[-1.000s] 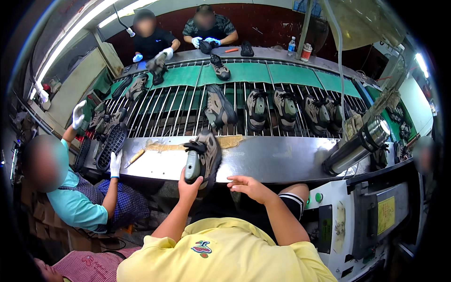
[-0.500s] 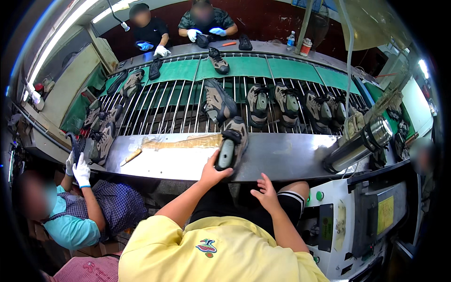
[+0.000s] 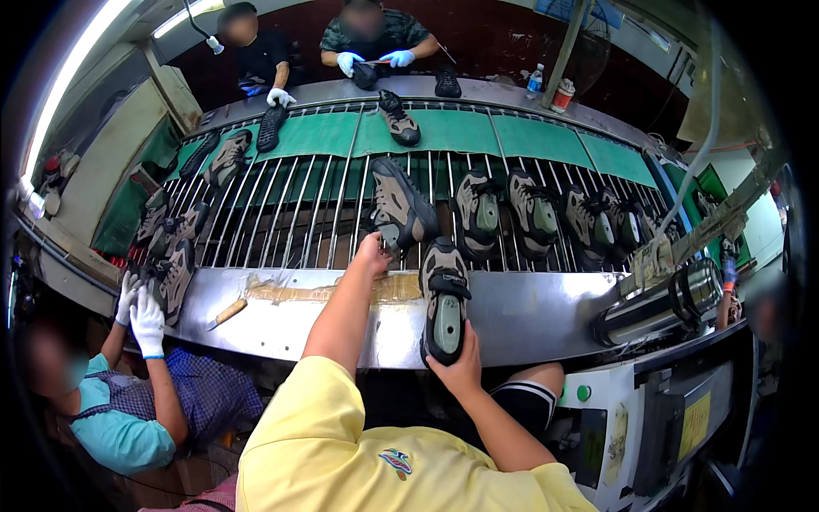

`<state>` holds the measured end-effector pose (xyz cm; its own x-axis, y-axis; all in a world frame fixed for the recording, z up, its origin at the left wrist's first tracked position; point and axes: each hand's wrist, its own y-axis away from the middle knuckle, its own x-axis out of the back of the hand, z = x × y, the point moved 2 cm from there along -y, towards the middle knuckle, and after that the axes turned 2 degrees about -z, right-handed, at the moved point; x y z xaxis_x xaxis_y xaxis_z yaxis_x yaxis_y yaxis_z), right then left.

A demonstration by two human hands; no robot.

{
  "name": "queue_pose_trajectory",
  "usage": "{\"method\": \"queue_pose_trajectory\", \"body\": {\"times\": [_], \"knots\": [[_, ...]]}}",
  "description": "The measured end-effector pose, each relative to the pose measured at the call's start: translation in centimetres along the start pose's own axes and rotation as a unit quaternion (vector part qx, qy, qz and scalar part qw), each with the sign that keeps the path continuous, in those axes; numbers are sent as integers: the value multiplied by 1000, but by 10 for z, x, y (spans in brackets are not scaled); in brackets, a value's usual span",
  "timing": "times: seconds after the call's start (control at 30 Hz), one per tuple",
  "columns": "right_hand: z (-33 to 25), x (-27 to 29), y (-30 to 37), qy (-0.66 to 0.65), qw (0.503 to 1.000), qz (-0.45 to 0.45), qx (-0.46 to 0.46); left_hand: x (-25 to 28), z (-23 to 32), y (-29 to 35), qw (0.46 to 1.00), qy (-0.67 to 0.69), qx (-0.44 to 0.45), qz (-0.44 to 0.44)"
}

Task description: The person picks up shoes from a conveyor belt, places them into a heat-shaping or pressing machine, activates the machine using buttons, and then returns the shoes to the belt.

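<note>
A brown and black shoe point(image 3: 446, 264) stands on the metal ledge, its toe toward the rollers and its opening facing me. A grey-green shoe last with a hole fills the opening. My right hand point(image 3: 459, 365) is closed on the heel end. Just beyond the ledge a matching shoe point(image 3: 404, 201) lies tipped on its side on the roller rack, its sole turned to the right. My left hand point(image 3: 375, 254) is at that shoe's near end, thumb and fingers around it; some fingertips are hard to make out.
Several similar shoes point(image 3: 479, 215) stand on the roller rack point(image 3: 320, 200). A wooden-handled knife point(image 3: 229, 312) and a steel flask point(image 3: 657, 303) lie on the ledge. A white machine point(image 3: 597, 401) is at my right. Gloved co-workers handle soles at the far side and left.
My left hand has left the shoe on the ledge and reached forward to the tipped shoe. My right hand has come in and taken the ledge shoe's heel. The view has shifted slightly.
</note>
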<state>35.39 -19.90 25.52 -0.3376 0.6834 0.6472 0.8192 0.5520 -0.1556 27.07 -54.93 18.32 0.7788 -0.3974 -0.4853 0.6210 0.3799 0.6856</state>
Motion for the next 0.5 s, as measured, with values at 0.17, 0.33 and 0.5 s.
{"method": "queue_pose_trajectory", "body": {"times": [0.17, 0.33, 0.5], "knots": [[-2, -1, 2, -4, 999, -22, -25, -3, -10, -52, 985, 150, -22, -80], [8, 4, 2, 4, 999, -33, -17, -17, -22, -58, 978, 136, -110, -111], [9, 11, -2, 11, 999, -41, -2, -22, 6, -54, 977, 130, -148, -79]]}}
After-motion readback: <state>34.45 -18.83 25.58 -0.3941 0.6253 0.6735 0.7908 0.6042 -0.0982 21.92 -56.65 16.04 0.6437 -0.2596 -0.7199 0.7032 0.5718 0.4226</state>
